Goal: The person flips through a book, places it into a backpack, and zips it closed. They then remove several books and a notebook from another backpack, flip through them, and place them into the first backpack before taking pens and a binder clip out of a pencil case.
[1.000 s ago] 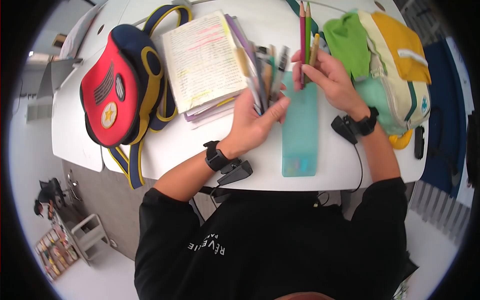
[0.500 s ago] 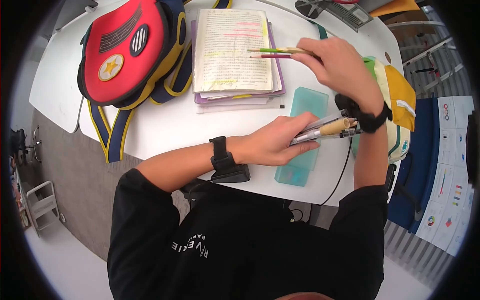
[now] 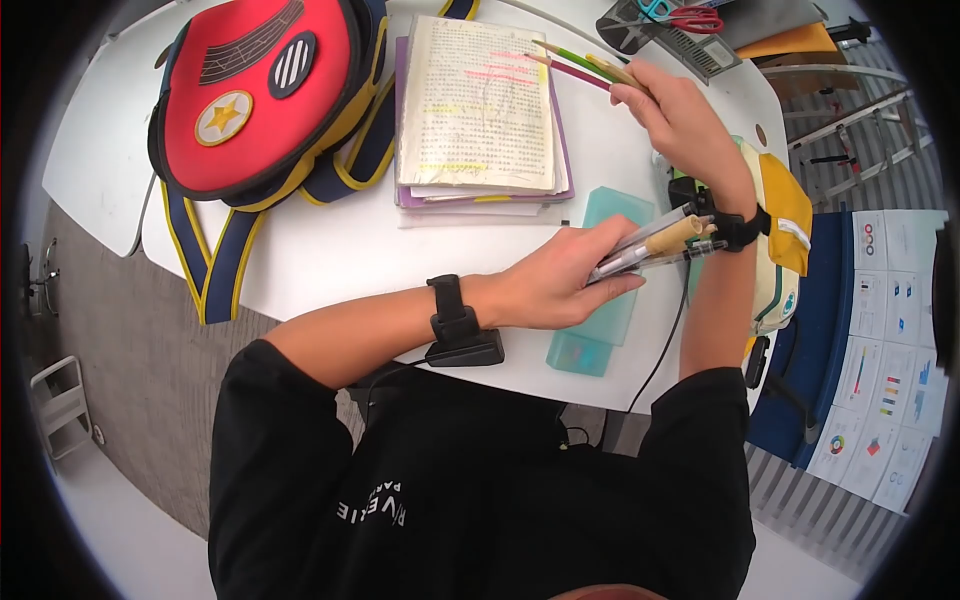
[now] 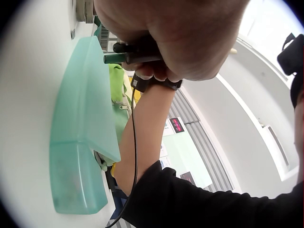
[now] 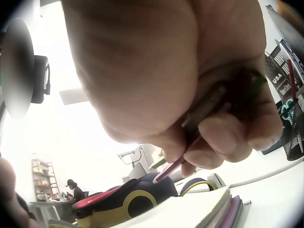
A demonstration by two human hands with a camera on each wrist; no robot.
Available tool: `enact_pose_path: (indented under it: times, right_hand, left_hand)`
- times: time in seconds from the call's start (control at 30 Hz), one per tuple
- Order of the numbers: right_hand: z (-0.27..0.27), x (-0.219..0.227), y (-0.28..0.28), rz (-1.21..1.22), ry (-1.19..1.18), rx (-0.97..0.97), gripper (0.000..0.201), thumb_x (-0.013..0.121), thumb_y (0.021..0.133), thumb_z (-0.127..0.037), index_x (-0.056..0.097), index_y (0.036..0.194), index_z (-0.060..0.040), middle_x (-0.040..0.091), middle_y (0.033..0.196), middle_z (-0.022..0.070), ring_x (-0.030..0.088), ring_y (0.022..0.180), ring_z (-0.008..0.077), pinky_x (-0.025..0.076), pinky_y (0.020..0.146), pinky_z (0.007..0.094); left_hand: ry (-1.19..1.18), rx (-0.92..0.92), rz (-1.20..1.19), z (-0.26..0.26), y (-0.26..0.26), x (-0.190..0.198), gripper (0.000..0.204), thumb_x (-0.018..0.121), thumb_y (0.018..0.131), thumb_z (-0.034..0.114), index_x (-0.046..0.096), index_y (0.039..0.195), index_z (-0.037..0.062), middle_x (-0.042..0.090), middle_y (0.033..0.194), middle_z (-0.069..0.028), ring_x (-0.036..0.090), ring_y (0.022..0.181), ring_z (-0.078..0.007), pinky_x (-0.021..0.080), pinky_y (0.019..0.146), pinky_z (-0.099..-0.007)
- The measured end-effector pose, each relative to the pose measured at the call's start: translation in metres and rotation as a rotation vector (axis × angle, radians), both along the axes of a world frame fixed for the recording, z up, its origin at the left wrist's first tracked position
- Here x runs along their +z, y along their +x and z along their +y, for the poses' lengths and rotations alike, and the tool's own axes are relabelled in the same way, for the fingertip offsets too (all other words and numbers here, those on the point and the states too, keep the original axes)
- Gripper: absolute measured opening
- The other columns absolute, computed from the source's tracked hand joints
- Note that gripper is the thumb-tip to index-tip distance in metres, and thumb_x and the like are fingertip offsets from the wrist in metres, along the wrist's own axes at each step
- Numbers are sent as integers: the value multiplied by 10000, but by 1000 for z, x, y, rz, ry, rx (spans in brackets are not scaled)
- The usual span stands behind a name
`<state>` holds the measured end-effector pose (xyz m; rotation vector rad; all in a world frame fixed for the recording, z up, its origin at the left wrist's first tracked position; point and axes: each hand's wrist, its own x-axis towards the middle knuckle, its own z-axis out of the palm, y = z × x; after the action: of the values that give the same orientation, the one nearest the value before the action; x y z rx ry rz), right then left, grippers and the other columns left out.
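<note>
In the head view the left hand (image 3: 555,277) grips a bundle of pens (image 3: 645,252), their ends pointing right over the teal case (image 3: 612,300). The right hand (image 3: 685,125) pinches several coloured pencils (image 3: 580,72), green and dark red among them, whose tips reach over the right edge of the open book (image 3: 475,110). In the left wrist view the case (image 4: 80,109) lies on the table beneath the left hand (image 4: 175,33). The right hand's curled fingers (image 5: 221,135) hold the pencils in the right wrist view, one red tip sticking out.
A red and navy bag (image 3: 260,110) lies left of the book stack. At the right, a green, cream and yellow bag (image 3: 775,230) sits behind the right wrist. Scissors (image 3: 695,18) and a black mesh holder (image 3: 625,25) are at the back. A cable (image 3: 665,350) runs over the table's front edge.
The left hand has come away from the books to above the case with its pens. The right hand swung up and right, and its pencils turned from upright to pointing left. The head view shifted.
</note>
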<state>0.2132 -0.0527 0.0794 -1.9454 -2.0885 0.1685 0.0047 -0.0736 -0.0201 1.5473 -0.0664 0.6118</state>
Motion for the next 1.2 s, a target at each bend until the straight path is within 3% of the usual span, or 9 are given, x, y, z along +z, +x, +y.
enact_pose_path:
  times: [0.17,0.23,0.37,0.57,0.63,0.8,0.9,1.0,1.2]
  right_hand:
    - [4,-13,-3,227,99,-54,270,590,986,-257,622,922,3,530,636,137,506,582,265,400,579,382]
    - [6,-16,-5,228,40,-57,298,600,979,-278,625,909,11,532,633,134,499,576,255,400,575,379]
    - [11,-35,-6,289,-108,-73,400,630,957,-354,633,853,33,541,618,143,494,559,244,399,559,382]
    - [12,-38,6,258,-150,-95,470,601,964,-412,625,818,34,538,598,163,498,557,298,399,566,414]
    - [7,-34,14,314,-109,-119,388,601,991,-348,606,885,25,422,597,86,368,561,192,313,529,363]
    - [-7,-17,31,200,-20,-147,356,586,1004,-331,629,906,9,432,624,64,389,570,162,314,539,351]
    - [-11,-13,38,408,149,-103,318,564,1022,-304,639,974,1,445,640,11,385,543,119,323,521,321]
    - [-9,-14,32,1300,-55,-15,250,515,1049,-242,620,1102,-21,621,772,-5,527,581,95,401,520,248]
    - [2,-33,8,1485,-95,76,303,510,1053,-272,580,1133,11,699,967,115,713,877,203,551,808,299]
  left_hand:
    - [0,-12,40,1,0,-2,263,639,959,126,464,1121,14,571,803,-186,573,705,-385,431,629,-430]
    - [47,28,31,1,3,-7,338,686,934,103,497,1203,24,621,868,-126,604,716,-222,471,673,-329]
    - [12,23,25,2,2,-1,277,649,957,129,466,1133,18,570,795,-172,579,695,-362,436,626,-418]
    - [8,59,96,1,5,-5,291,668,948,123,493,1157,23,602,815,-142,601,687,-286,459,633,-382]
    - [24,103,84,1,6,-4,310,675,945,127,497,1178,24,623,843,-148,599,688,-265,470,648,-356]
    - [38,55,214,2,2,4,361,692,941,132,499,1220,6,631,879,-107,595,698,-193,479,656,-322]
    - [-328,8,239,11,1,13,313,650,972,105,497,1219,-9,607,871,-64,587,684,-130,495,637,-296]
    - [-440,20,80,26,7,12,320,591,1010,195,418,1212,17,616,815,-139,626,664,-225,489,589,-333]
    - [-500,203,15,39,14,9,270,557,1022,147,421,1215,16,639,858,-151,664,719,-244,538,646,-347]
